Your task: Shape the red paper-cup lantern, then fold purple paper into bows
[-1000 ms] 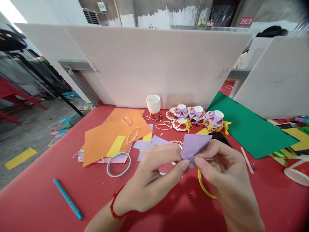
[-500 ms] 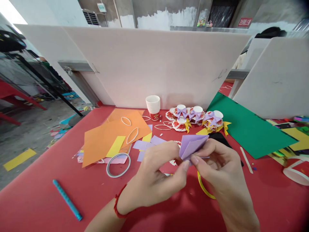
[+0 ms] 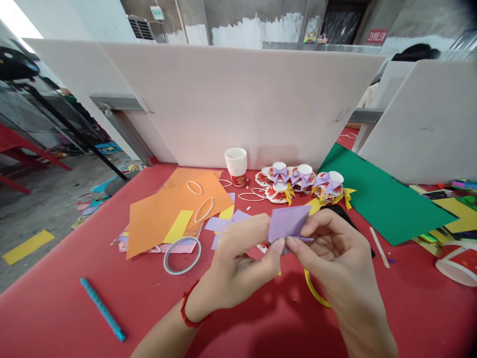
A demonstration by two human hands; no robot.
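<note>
A folded piece of purple paper (image 3: pixel 288 223) is held up between both hands above the red table (image 3: pixel 149 308). My left hand (image 3: pixel 242 263), with a red cord on its wrist, pinches the paper's left and lower edge between thumb and fingers. On the other side, my right hand (image 3: pixel 335 253) grips the paper's right edge, its thumb tip close to the left thumb. Below the hands lies a yellow ring (image 3: pixel 315 291), partly hidden by the right hand. Behind the paper, several small paper-cup ornaments (image 3: pixel 279 191) with purple and yellow bows stand together.
Stacked white cups (image 3: pixel 236 164) stand near a white partition (image 3: pixel 242 104). Orange sheets (image 3: pixel 156 219), a roll of tape (image 3: pixel 166 261) and a teal pen (image 3: pixel 102 308) lie left. At right are a green sheet (image 3: pixel 391 199), a white stick (image 3: pixel 379 247) and a red-white cup (image 3: pixel 458 263).
Both hands have shifted slightly left with the purple paper. The paper has turned, so that a flatter, squarer face shows now. Both hands keep their hold on it.
</note>
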